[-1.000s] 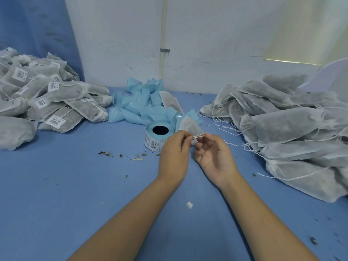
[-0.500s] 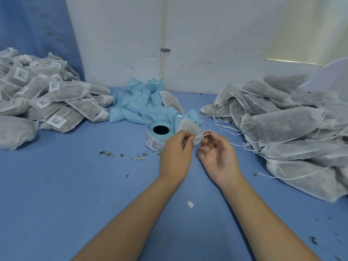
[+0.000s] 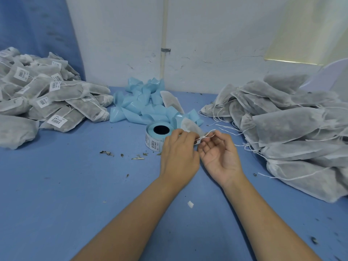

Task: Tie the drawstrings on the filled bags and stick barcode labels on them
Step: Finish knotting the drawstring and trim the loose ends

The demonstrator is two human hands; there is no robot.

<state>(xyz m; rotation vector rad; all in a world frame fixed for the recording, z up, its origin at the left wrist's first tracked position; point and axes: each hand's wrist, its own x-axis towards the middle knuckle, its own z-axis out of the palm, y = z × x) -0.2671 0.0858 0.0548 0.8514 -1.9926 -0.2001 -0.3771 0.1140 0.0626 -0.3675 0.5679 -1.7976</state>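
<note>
Tabletop (image 3: 75, 185) — right hand (image 3: 220, 159) palm-up on drawstring (image 3: 208, 135)

Bag: small filled grey-white bag (image 3: 190, 126), tilted up behind my left hand (image 3: 178, 157), which pinches its neck.
Drawstring: thin white drawstring (image 3: 209, 133) looping from that neck to my right hand (image 3: 222, 159), fingers pinching it.
Label roll: blue label roll (image 3: 157, 137), lying flat, hole up, beside my left hand.
Untied bags (image 3: 282, 127): heaped at my right, strings trailing.
Labelled bags (image 3: 60, 97): heaped at my left, tied.
</note>
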